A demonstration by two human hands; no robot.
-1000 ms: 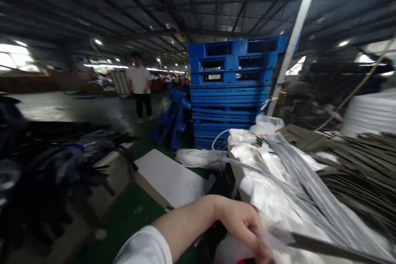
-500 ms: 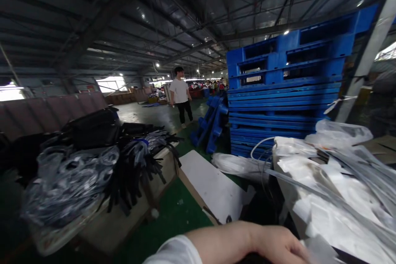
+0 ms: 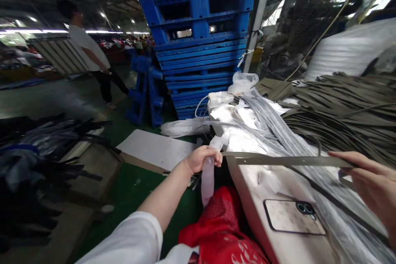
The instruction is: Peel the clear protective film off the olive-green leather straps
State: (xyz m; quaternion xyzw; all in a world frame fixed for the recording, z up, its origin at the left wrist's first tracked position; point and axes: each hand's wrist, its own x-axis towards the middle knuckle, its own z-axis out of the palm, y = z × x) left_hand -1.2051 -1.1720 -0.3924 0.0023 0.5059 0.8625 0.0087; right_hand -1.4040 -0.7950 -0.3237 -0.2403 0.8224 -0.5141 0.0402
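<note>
My left hand (image 3: 204, 159) is closed round a whitish translucent strip (image 3: 207, 181) that hangs below the fist, and it is at the left end of a grey-green strip (image 3: 278, 160). At the right, my right hand (image 3: 368, 177) grips that grey-green strip between thumb and fingers, so it stretches across between both hands. Beneath it, a phone (image 3: 295, 217) lies camera side up on a pale work surface (image 3: 258, 214). White sheets (image 3: 247, 121) and long grey translucent strips (image 3: 278, 126) lie beyond.
Blue pallets (image 3: 201, 49) are stacked ahead, beside a pole (image 3: 258, 16). A person (image 3: 89, 49) walks at the left. Dark strips (image 3: 27, 198) cover a left table. A white board (image 3: 157, 148) lies low ahead. Olive strips (image 3: 349, 111) are piled right. Red cloth (image 3: 222, 231) is below.
The view has turned right. My left hand has risen into full view with the whitish strip, and my right hand has appeared, holding the grey-green strip. The person has changed pose.
</note>
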